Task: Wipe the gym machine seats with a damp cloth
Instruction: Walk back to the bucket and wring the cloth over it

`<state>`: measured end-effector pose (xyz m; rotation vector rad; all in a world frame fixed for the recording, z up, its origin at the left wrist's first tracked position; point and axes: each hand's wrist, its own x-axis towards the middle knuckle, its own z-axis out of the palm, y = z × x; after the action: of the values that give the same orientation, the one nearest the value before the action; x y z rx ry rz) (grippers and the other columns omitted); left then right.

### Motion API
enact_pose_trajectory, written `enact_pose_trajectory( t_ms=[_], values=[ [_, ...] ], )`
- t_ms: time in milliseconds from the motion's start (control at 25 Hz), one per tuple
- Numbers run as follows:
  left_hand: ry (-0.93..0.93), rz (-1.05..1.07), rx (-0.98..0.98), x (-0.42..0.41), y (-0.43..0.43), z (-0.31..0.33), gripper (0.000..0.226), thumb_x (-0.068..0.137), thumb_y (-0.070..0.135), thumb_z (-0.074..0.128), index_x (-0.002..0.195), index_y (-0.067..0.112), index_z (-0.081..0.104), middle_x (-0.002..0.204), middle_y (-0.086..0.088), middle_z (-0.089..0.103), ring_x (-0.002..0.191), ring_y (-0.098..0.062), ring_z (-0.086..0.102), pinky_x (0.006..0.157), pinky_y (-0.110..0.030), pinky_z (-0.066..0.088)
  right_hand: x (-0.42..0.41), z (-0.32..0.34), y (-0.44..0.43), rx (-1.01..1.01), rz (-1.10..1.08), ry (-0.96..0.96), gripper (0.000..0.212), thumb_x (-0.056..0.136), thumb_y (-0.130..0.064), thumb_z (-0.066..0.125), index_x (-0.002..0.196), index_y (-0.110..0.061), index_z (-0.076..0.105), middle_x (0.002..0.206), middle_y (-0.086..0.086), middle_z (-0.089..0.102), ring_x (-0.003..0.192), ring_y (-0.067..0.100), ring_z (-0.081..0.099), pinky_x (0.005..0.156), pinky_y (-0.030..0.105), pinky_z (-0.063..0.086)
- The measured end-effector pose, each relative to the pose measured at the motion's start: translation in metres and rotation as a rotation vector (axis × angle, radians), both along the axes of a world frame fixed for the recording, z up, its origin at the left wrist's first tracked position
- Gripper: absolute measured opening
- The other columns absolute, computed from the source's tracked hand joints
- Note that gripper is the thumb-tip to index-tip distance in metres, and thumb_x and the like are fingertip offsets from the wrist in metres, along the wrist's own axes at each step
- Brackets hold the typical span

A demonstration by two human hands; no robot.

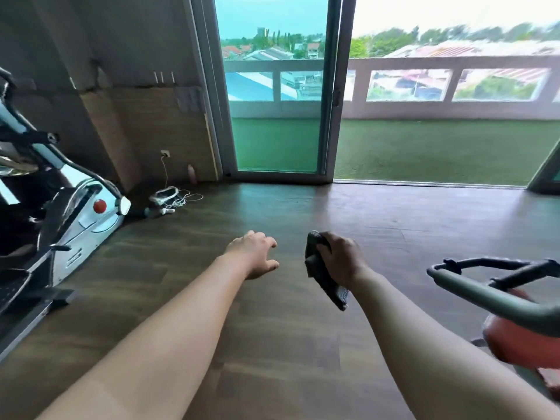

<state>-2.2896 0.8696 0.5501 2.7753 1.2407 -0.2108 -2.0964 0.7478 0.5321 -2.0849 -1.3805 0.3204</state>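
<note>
My right hand (341, 257) is shut on a dark grey cloth (325, 281) that hangs down below the fist, over the wooden floor. Beside it my left hand (254, 253) is held out empty with the fingers loosely apart. A silver and black exercise machine (60, 213) stands at the left edge. At the right edge are the dark handlebars (497, 295) of an exercise bike with an orange-red body (521, 344). No seat is visible on either machine. Both hands are apart from both machines.
Dark wooden floor (288, 344) lies between the machines. A power strip with white cables (169, 198) sits on the floor by the wall. A sliding glass door (275, 116) stands open onto a green-turfed balcony (439, 153) with a low railing.
</note>
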Motion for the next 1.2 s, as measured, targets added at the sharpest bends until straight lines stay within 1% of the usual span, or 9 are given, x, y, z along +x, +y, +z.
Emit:
enact_pose_trajectory(
  t_ms=[200,320,480,600,680,800,920,1080,1200],
  values=[
    [-0.024,-0.047,-0.032,0.124,0.137,0.0,0.061,0.093,0.059,0.055,0.147,0.034,0.044,0.144,0.0,0.051,0.139,-0.023,0.039,0.11,-0.043,0.042,0.118,0.004,0.117,-0.025,-0.062,0.011,0.028,0.098,-0.023,0.054,0.124,-0.015,0.063,0.118,0.017,0.069,0.107,0.036,0.06,0.074,0.029,0.034],
    [-0.035,-0.088,-0.052,0.201,0.211,0.006,0.061,0.093,0.06,0.055,0.147,0.035,0.044,0.143,0.0,0.051,0.138,-0.023,0.04,0.11,-0.045,0.042,0.187,0.012,0.185,-0.038,-0.108,-0.008,0.028,0.098,-0.024,0.054,0.123,-0.015,0.063,0.119,0.017,0.068,0.109,0.036,0.059,0.073,0.029,0.031],
    [-0.014,-0.188,-0.034,0.308,0.316,0.005,0.062,0.094,0.058,0.055,0.15,0.032,0.043,0.146,-0.001,0.049,0.139,-0.024,0.04,0.109,-0.045,0.042,0.279,0.008,0.278,-0.049,-0.182,0.005,0.03,0.098,-0.025,0.053,0.126,-0.02,0.063,0.12,0.016,0.069,0.11,0.035,0.06,0.076,0.029,0.035],
    [0.001,-0.312,-0.02,0.404,0.399,-0.003,0.065,0.094,0.059,0.056,0.15,0.03,0.042,0.148,-0.002,0.049,0.139,-0.025,0.041,0.111,-0.046,0.041,0.357,-0.005,0.34,-0.044,-0.304,0.025,0.03,0.098,-0.027,0.052,0.125,-0.021,0.062,0.119,0.017,0.069,0.109,0.036,0.061,0.083,0.033,0.043],
    [0.037,-0.413,-0.011,0.471,0.442,-0.003,0.065,0.094,0.058,0.057,0.15,0.028,0.043,0.147,-0.003,0.05,0.138,-0.025,0.04,0.112,-0.045,0.041,0.407,-0.007,0.368,-0.04,-0.401,0.056,0.029,0.097,-0.028,0.051,0.123,-0.02,0.062,0.117,0.019,0.069,0.108,0.037,0.061,0.085,0.036,0.046],
    [0.054,-0.568,-0.002,0.586,0.483,0.0,0.063,0.095,0.057,0.057,0.149,0.028,0.045,0.145,-0.003,0.052,0.138,-0.026,0.04,0.11,-0.042,0.041,0.492,-0.005,0.394,-0.044,-0.544,0.094,0.03,0.097,-0.029,0.051,0.124,-0.019,0.062,0.118,0.019,0.069,0.109,0.037,0.062,0.088,0.038,0.049],
    [0.019,-0.709,-0.002,0.719,0.5,-0.006,0.061,0.095,0.055,0.058,0.147,0.028,0.047,0.142,-0.003,0.054,0.136,-0.027,0.042,0.108,-0.039,0.041,0.598,-0.011,0.4,-0.039,-0.678,0.085,0.032,0.097,-0.027,0.052,0.126,-0.016,0.062,0.119,0.019,0.069,0.111,0.037,0.062,0.089,0.036,0.047],
    [-0.038,-0.814,-0.05,0.888,0.494,-0.023,0.059,0.094,0.051,0.063,0.145,0.026,0.05,0.138,-0.005,0.057,0.133,-0.029,0.043,0.104,-0.037,0.041,0.743,-0.015,0.387,-0.01,-0.799,0.067,0.033,0.097,-0.025,0.054,0.128,-0.016,0.062,0.121,0.019,0.069,0.112,0.037,0.062,0.091,0.035,0.047],
    [-0.061,-0.896,-0.076,1.019,0.478,-0.026,0.058,0.093,0.05,0.065,0.143,0.024,0.052,0.135,-0.006,0.058,0.129,-0.03,0.045,0.1,-0.036,0.041,0.856,-0.005,0.371,-0.013,-0.873,0.059,0.035,0.097,-0.025,0.055,0.131,-0.016,0.062,0.123,0.019,0.068,0.114,0.037,0.062,0.091,0.033,0.046]
  ],
)
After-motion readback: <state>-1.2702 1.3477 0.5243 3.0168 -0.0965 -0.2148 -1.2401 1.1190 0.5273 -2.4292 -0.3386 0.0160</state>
